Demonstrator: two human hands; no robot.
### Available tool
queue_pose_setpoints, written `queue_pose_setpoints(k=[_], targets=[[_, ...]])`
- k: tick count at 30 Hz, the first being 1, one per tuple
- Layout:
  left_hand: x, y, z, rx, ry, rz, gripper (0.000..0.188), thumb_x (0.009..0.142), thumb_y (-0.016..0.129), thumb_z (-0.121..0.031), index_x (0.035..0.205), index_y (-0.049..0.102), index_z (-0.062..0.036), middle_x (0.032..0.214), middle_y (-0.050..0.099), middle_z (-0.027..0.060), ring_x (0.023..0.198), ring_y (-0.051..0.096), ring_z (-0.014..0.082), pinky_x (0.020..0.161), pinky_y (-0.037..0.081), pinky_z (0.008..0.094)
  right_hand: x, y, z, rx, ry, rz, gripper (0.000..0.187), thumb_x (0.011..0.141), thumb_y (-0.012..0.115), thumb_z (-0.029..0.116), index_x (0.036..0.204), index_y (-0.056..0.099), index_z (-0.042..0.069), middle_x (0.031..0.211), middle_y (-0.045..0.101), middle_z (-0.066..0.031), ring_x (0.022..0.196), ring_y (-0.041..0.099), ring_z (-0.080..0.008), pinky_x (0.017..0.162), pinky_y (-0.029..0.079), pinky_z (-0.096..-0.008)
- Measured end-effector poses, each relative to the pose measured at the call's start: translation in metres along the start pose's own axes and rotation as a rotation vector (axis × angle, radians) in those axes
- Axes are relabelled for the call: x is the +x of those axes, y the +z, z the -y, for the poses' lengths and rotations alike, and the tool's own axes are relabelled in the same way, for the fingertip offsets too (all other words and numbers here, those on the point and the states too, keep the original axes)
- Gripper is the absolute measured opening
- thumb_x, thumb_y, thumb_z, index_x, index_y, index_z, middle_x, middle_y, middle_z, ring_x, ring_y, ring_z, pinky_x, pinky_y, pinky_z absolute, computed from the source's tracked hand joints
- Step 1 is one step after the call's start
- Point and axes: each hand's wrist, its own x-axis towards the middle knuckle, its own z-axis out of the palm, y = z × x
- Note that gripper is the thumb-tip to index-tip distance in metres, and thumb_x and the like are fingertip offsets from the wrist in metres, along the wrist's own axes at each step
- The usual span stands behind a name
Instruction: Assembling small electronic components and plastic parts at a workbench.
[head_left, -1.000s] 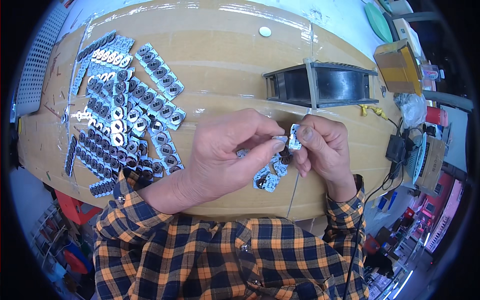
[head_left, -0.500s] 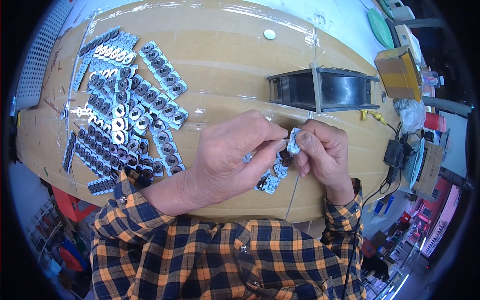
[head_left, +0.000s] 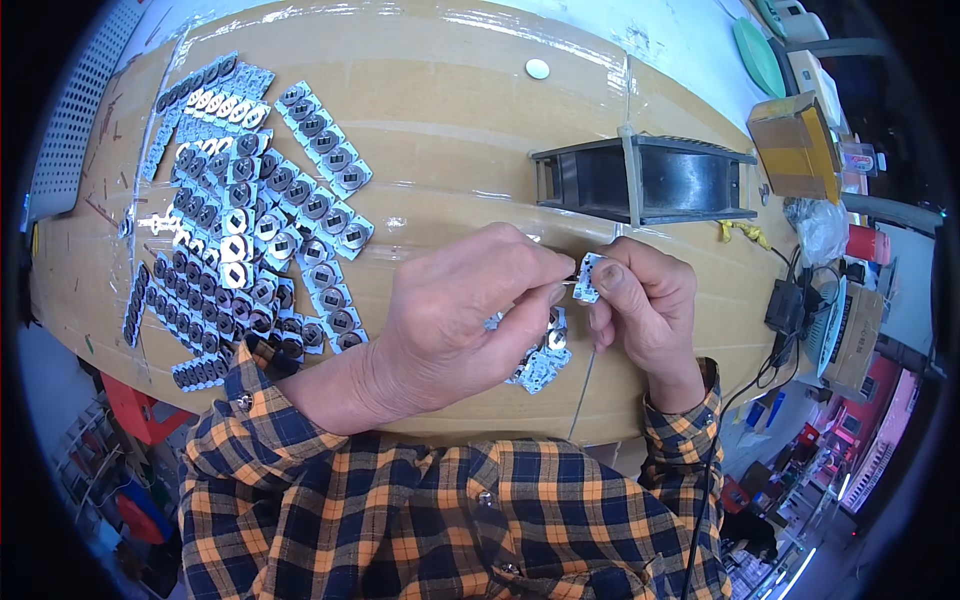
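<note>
My right hand point(head_left: 648, 298) pinches a small pale circuit board point(head_left: 588, 278) between thumb and fingers. My left hand point(head_left: 478, 305) meets it from the other side, thumb and forefinger closed on something thin at the board's edge, too small to name. Below my hands, several small loose boards point(head_left: 541, 368) lie on the cardboard, partly hidden by my left hand. A large heap of board strips point(head_left: 235, 215) spreads at the left, pale blue-white with round dark or shiny parts in rows.
Cardboard covers the table point(head_left: 450, 120). A black fan point(head_left: 645, 180) stands beyond my right hand. A white disc point(head_left: 537, 69) lies at the back. On the right are a cardboard box point(head_left: 795, 147), a plastic bag point(head_left: 820, 230) and a black adapter point(head_left: 787, 305) with cables.
The small board in my right hand has tilted slightly, showing more of its face. The loose boards below look shifted, with a shiny round part now showing. Both hands stay nearly in place.
</note>
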Motion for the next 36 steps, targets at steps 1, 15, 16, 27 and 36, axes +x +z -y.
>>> queue_pose_setpoints(k=[1,15,16,27,36], targets=[[-0.0002,-0.0001,-0.0002,0.0,-0.001,-0.001,0.02,0.076,0.068,0.012,0.095,0.067,0.0048,0.08,0.068,0.0134,0.068,0.067,0.019,0.059,0.052,0.0263,-0.0002,-0.0009,-0.0001,0.0,0.001,0.001,0.034,0.102,0.053,0.023,0.075,0.056,0.002,0.056,0.054,-0.0005,0.042,0.046,-0.0047,0.039,0.035,-0.0194],[-0.0019,0.0016,-0.0021,0.024,-0.019,-0.033,0.019,0.074,0.069,0.012,0.091,0.066,0.0044,0.075,0.066,0.0118,0.061,0.064,0.017,0.053,0.049,0.0252,-0.0006,-0.0035,0.0023,0.013,0.058,0.074,0.027,0.101,0.054,0.016,0.081,0.062,0.001,0.058,0.055,0.0022,0.046,0.047,-0.0023,0.042,0.034,-0.0186],[-0.0019,0.0018,-0.0014,0.024,-0.019,-0.035,0.019,0.074,0.069,0.012,0.091,0.066,0.0044,0.075,0.066,0.0118,0.061,0.064,0.017,0.053,0.049,0.0252,-0.0003,-0.0036,0.0018,0.012,0.059,0.076,0.027,0.101,0.054,0.016,0.081,0.062,0.001,0.058,0.055,0.0022,0.046,0.047,-0.0023,0.042,0.034,-0.0186],[-0.0008,0.0012,-0.0017,0.051,-0.035,-0.054,0.019,0.075,0.07,0.012,0.092,0.066,0.0049,0.078,0.067,0.013,0.065,0.066,0.0182,0.056,0.051,0.0259,0.0008,-0.0058,0.0006,0.025,0.066,0.058,0.026,0.101,0.055,0.015,0.082,0.063,0.0,0.057,0.054,0.0018,0.044,0.047,-0.0026,0.041,0.034,-0.0185],[0.0001,-0.0024,0.0039,0.005,0.057,0.08,0.018,0.075,0.067,0.012,0.091,0.067,0.0036,0.078,0.067,0.0122,0.065,0.066,0.0172,0.054,0.05,0.026,0.0007,-0.0033,0.0025,-0.151,-0.012,0.022,0.031,0.101,0.055,0.021,0.078,0.062,0.0,0.053,0.053,-0.0011,0.041,0.047,-0.0068,0.039,0.034,-0.0218]])
